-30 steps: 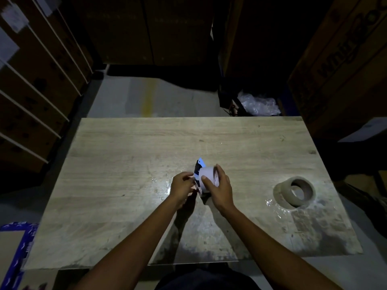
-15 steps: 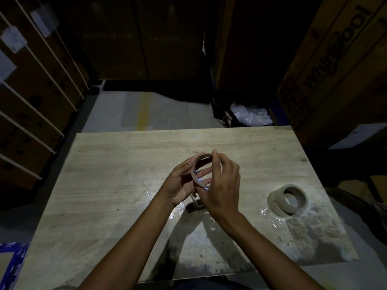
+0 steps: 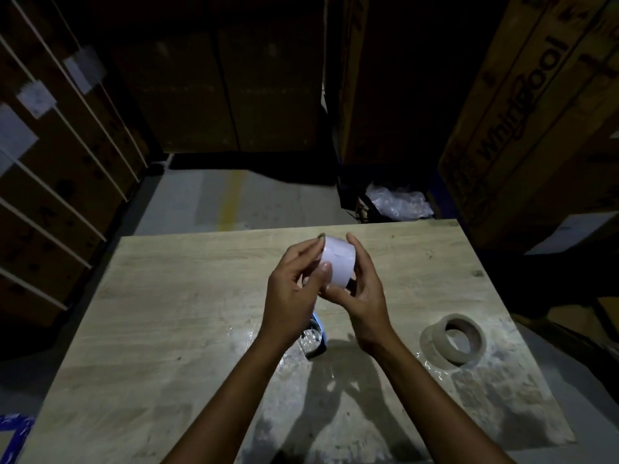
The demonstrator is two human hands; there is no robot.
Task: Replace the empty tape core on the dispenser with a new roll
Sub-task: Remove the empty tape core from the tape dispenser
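Both hands hold a pale, thin-walled tape core in the air above the middle of the wooden table. My left hand pinches its left rim, thumb on the outer face. My right hand cups its right side and underside. Below my wrists, the blue-edged dispenser lies on the table, partly hidden by my left wrist. A thicker brownish tape roll lies flat on the table to the right, apart from both hands.
Crumpled clear film glints on the table around the dispenser and the roll. Tall cardboard boxes stand close on the right and behind. Strapped cartons line the left. A plastic bag sits beyond the far table edge.
The core has come away from the dispenser, which now lies on the table. Both hands have lifted the core higher and turned it so its outer face shows.
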